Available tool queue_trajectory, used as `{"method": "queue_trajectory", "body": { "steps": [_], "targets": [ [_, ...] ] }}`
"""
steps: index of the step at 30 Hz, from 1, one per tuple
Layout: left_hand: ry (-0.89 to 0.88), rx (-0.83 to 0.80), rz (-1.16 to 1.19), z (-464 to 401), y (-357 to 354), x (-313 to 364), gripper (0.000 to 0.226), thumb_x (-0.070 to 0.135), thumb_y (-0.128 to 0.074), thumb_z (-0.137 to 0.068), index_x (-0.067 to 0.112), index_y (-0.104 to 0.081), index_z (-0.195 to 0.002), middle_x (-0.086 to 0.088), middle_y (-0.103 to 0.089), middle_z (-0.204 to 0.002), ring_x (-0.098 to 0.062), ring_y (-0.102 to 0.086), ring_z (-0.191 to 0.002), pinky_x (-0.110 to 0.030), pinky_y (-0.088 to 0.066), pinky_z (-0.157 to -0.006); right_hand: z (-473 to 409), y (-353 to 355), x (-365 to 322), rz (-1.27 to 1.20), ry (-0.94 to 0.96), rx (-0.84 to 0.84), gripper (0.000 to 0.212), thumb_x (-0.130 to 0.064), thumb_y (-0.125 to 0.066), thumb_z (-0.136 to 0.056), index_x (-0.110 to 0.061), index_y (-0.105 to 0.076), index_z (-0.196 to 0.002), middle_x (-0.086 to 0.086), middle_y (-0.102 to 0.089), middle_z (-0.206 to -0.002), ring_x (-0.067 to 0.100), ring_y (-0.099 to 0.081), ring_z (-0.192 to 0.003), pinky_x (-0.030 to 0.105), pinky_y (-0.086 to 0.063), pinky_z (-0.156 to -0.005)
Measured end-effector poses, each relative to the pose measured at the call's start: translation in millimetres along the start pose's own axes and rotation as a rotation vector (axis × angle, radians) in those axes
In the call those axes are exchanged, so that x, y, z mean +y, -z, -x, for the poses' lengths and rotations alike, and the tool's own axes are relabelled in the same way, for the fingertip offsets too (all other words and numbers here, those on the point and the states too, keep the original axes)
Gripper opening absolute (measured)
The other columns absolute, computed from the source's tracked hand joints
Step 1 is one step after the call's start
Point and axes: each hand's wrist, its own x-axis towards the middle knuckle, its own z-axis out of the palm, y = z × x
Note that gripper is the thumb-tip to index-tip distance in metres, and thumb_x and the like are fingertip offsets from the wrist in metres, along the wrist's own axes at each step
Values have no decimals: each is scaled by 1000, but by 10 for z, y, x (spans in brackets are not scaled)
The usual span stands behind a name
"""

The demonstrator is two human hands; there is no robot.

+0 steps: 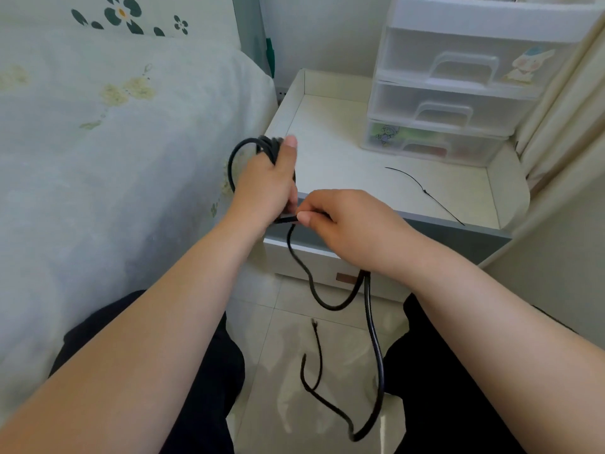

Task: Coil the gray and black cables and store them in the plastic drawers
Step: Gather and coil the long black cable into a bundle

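Drawers (458,93) on nightstand (334,152) — bed (98,142) to its left.

On your left lies a bed (114,142) under a pale floral bedspread. Ahead, the white counter (343,165) has a raised rim, and a thin black cable tie (425,193) lies on it near its right front. A cream curtain (563,109) hangs at right. Glossy floor tiles (278,339) show below.
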Motion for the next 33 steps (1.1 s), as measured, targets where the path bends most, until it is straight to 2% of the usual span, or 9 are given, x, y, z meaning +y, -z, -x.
{"method": "queue_trajectory", "body": {
  "steps": [5,9,14,18,20,23,26,30,33],
  "targets": [
    [66,-332,-146,64,-38,-53,73,58,-25,-97,6,-54,-55,-4,-57,-43,-16,-58,-39,-20,-45,-43,-77,15,120,-216,37,14,6,-23,-54,-94,-19,-54,-90,-16,-62,-68,1,-54,-68,19,-42,-58],
    [142,-581,-106,105,2,-70,73,66,-21,-94,5,-45,-62,-2,-46,-41,-18,-46,-39,-29,-50,-56,-137,19,231,-332,34,60,28,-29,-68,-84,-24,-44,-98,-2,-59,-68,10,-52,-62,32,-51,-59],
    [242,-756,18,158,48,-31,71,76,-14,-85,12,-42,-71,-1,-35,-45,-15,-31,-39,-28,-42,-48,-208,27,377,-334,-18,107,41,-41,-79,-70,-27,-46,-91,-9,-45,-53,5,-38,-47,26,-34,-53],
    [286,-901,142,163,60,-61,79,82,-10,-78,10,-43,-79,0,-29,-46,-14,-24,-37,-27,-33,-45,-265,94,440,-487,-11,32,18,-24,-73,-81,-15,-59,-87,4,-57,-63,12,-48,-52,29,-45,-49],
    [288,-964,225,190,67,-71,78,86,-21,-70,11,-43,-77,2,-28,-46,-11,-24,-36,-25,-31,-44,-267,145,489,-593,-6,16,8,-17,-69,-85,-13,-62,-84,3,-58,-66,14,-50,-56,25,-48,-46],
    [237,-1061,378,217,98,-101,67,75,-61,-63,13,-42,-81,6,-32,-46,-6,-28,-34,-21,-33,-42,-268,187,541,-708,-11,15,8,-13,-65,-88,-13,-61,-81,-3,-53,-59,8,-44,-45,23,-44,-43],
    [211,-1024,405,227,138,-98,60,56,-79,-61,14,-40,-80,7,-36,-44,-4,-32,-32,-18,-36,-40,-271,194,571,-685,-27,44,12,-16,-64,-88,-12,-59,-79,-9,-49,-45,8,-40,-37,20,-40,-39],
    [189,-844,345,251,120,-53,34,46,-65,-74,18,-51,-58,3,-37,-40,-7,-34,-32,-20,-35,-40,-286,147,617,-650,-72,113,23,-31,-66,-86,-10,-61,-79,-1,-45,-49,11,-33,-39,20,-31,-40],
    [173,-808,317,274,89,-64,44,42,-62,-79,21,-49,-42,0,-40,-39,-12,-38,-33,-22,-38,-43,-305,112,643,-545,-110,157,39,-43,-65,-84,-5,-59,-78,-2,-44,-49,11,-35,-44,21,-32,-46]
  ]
}}
